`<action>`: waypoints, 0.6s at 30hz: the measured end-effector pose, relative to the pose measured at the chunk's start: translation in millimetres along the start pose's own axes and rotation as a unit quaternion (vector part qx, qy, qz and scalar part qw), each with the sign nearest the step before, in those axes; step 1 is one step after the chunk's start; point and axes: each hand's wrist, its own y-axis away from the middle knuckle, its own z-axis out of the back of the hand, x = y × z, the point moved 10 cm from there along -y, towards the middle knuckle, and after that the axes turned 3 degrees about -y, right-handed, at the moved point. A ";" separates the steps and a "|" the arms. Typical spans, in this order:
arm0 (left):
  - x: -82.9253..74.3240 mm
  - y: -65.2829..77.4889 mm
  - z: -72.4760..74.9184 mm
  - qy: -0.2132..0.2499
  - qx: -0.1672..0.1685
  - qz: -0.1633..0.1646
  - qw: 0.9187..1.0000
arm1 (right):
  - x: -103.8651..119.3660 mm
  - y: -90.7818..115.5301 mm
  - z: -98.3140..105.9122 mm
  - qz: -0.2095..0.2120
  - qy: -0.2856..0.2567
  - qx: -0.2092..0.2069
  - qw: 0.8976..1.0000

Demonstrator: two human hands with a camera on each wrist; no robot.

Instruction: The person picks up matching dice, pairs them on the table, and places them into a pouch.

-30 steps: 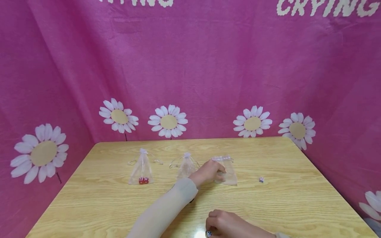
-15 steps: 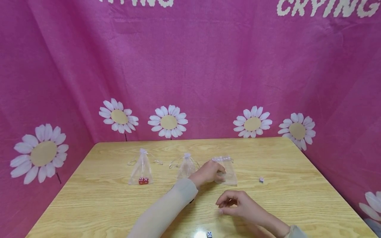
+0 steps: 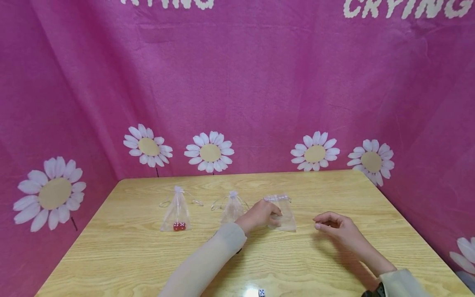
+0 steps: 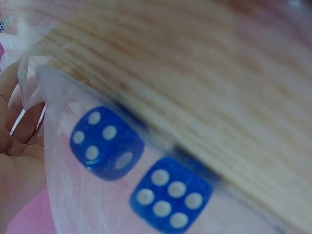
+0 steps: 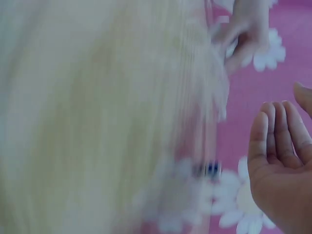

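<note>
Steady the rightmost bag [image 3: 287, 220] on the table [image 3: 148, 264] with the left hand [image 3: 258, 214], curled over it, any pinch unclear; take the die [image 5: 212, 169] near the loosely cupped, empty right hand [image 3: 345, 231] by 2 opposite faces

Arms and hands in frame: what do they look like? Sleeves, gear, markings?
Left sleeve and right sleeve: long, plain pale beige. Left hand and right hand: no gloves. Black item at the right wrist, dark bit under the left; neither identifiable.
</note>
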 end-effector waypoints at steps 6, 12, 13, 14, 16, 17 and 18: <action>1.8 0.2 -1.0 0.005 0.007 0.012 1.000 | -22.4 -6.4 39.7 -0.024 0.070 -0.029 0.997; 2.6 0.3 -1.8 0.015 0.010 0.018 1.000 | -24.7 -14.8 48.4 0.007 0.183 -0.022 0.983; 2.2 0.3 -1.6 0.014 0.009 0.016 1.000 | -23.4 -15.8 46.8 0.016 0.200 -0.018 0.980; 1.9 0.4 -1.2 0.013 0.008 0.016 1.000 | -21.7 -17.0 44.8 0.024 0.217 -0.013 0.976; 1.5 0.6 -0.8 0.010 0.007 0.014 1.000 | -17.2 -19.1 39.9 0.043 0.243 -0.006 0.969; 1.7 0.8 -1.0 0.011 0.008 0.015 1.000 | -14.2 -19.9 37.4 0.053 0.254 -0.004 0.966; 1.9 1.0 -1.1 0.013 0.008 0.015 1.000 | -11.1 -20.8 34.9 0.068 0.265 -0.003 0.962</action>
